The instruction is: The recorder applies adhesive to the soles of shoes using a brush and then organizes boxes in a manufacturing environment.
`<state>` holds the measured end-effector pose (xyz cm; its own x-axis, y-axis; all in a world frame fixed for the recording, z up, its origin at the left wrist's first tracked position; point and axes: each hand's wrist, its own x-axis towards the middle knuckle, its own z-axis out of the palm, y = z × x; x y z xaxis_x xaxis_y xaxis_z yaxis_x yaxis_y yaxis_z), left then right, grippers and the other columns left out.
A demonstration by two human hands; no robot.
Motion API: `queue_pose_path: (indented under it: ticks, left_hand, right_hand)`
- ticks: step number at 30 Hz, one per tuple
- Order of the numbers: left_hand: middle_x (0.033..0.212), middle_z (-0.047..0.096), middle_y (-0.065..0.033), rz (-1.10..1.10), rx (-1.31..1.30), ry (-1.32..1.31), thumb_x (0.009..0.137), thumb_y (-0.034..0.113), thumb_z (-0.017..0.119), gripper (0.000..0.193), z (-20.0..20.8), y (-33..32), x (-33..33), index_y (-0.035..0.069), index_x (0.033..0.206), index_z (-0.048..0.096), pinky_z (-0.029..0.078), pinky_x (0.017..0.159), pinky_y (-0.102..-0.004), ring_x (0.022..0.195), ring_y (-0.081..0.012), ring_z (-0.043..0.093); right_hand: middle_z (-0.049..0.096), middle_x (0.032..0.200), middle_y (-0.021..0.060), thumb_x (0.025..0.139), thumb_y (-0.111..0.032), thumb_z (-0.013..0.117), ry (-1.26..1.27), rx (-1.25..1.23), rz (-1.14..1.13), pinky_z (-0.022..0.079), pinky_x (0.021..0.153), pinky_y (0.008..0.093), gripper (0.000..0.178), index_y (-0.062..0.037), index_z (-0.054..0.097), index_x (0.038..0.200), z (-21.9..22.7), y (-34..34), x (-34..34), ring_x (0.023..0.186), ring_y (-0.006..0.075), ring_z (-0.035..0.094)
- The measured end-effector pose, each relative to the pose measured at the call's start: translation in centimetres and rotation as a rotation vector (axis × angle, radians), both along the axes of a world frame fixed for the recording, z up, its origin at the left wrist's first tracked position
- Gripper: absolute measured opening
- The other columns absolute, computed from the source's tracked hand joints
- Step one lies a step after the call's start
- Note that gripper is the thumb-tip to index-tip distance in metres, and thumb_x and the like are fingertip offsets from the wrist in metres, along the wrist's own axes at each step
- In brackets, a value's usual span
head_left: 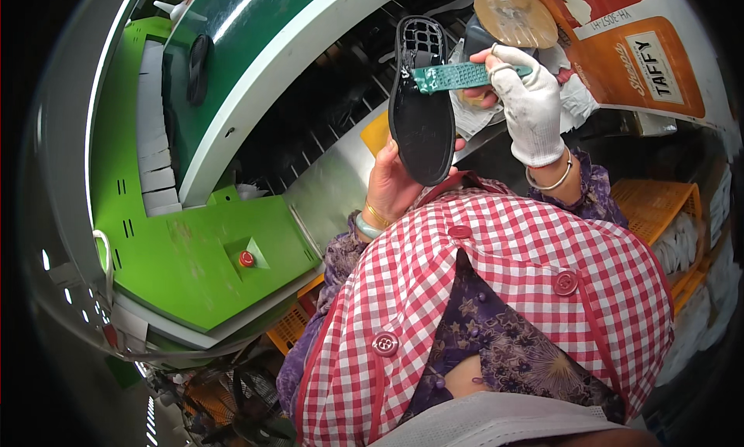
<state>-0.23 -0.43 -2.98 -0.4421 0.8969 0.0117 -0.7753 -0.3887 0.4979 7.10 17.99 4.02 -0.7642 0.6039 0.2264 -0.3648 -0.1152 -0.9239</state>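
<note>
My bare left hand (pixel 390 182) is closed around the heel end of a black shoe sole (pixel 422 129), which stands tilted up in front of me. The sole's upper end shows an open grid of cells, with wet, shiny spots along its edge. My right hand (pixel 528 102), in a white glove with bare fingertips, grips a green brush (pixel 457 77) with a textured, flat handle. The brush's far end lies across the sole just below the grid and looks wet. My right thumb and fingers pinch the brush's near part.
On the left stands a bright green machine (pixel 194 269) with a red button (pixel 246 259) and a curved white rail. Another black sole (pixel 199 69) lies on its green belt. A tan round-edged lid (pixel 516 18), crumpled paper, an orange carton (pixel 632 67) and an orange crate (pixel 651 207) are at right.
</note>
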Motion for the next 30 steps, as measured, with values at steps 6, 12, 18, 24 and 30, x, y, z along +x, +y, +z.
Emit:
queue_pose_path:
  ticks: [6, 12, 18, 24, 30]
  left_hand:
    - [0.134, 0.043, -0.0200, 0.015, 0.019, -0.048, 0.094, 0.044, 0.041, 0.058, 0.0, 0.2, -0.4, 0.007, 0.138, 0.033, 0.052, 0.083, -0.0457, 0.120, -0.0423, 0.046]
    - [0.132, 0.046, -0.0198, -0.005, 0.085, -0.140, 0.094, 0.048, 0.038, 0.059, -0.6, 0.6, -0.8, 0.007, 0.136, 0.036, 0.054, 0.079, -0.0449, 0.116, -0.0381, 0.050]
    - [0.125, 0.052, -0.0161, 0.010, 0.090, -0.219, 0.095, 0.050, 0.034, 0.055, -1.7, 0.5, -1.3, 0.009, 0.131, 0.043, 0.055, 0.074, -0.0443, 0.109, -0.0300, 0.056]
    - [0.118, 0.057, -0.0108, 0.022, -0.015, -0.206, 0.094, 0.054, 0.033, 0.055, -2.0, 0.2, -1.5, 0.012, 0.126, 0.048, 0.054, 0.071, -0.0415, 0.102, -0.0250, 0.058]
    - [0.116, 0.058, -0.0161, 0.019, -0.125, -0.225, 0.090, 0.063, 0.033, 0.067, -2.3, -0.4, -1.9, 0.008, 0.125, 0.049, 0.051, 0.068, -0.0391, 0.094, -0.0342, 0.060]
  right_hand:
    - [0.066, 0.087, 0.0039, 0.092, -0.010, 0.053, -0.076, -0.031, 0.071, 0.047, 0.055, 0.0149, 0.016, 0.0008, 0.063, 0.097, -0.1, -1.7, 0.7, 0.070, 0.0084, 0.065]
    - [0.065, 0.083, 0.0044, 0.093, -0.011, 0.052, -0.127, -0.069, 0.140, 0.047, 0.054, 0.0145, 0.016, 0.0006, 0.062, 0.098, 0.0, -2.4, 1.3, 0.069, 0.0080, 0.065]
    - [0.064, 0.080, 0.0031, 0.093, -0.011, 0.053, -0.174, -0.040, 0.155, 0.046, 0.053, 0.0142, 0.016, 0.0013, 0.062, 0.099, -0.4, -3.3, 1.6, 0.067, 0.0074, 0.064]
    - [0.064, 0.080, 0.0022, 0.092, -0.011, 0.055, -0.235, -0.031, 0.279, 0.044, 0.052, 0.0140, 0.016, 0.0013, 0.063, 0.099, -0.3, -3.1, 2.1, 0.070, 0.0066, 0.064]
    - [0.063, 0.094, 0.0076, 0.093, -0.012, 0.053, -0.314, 0.031, 0.501, 0.052, 0.058, 0.0176, 0.020, 0.0034, 0.060, 0.105, 0.3, -2.1, 0.9, 0.074, 0.0113, 0.065]
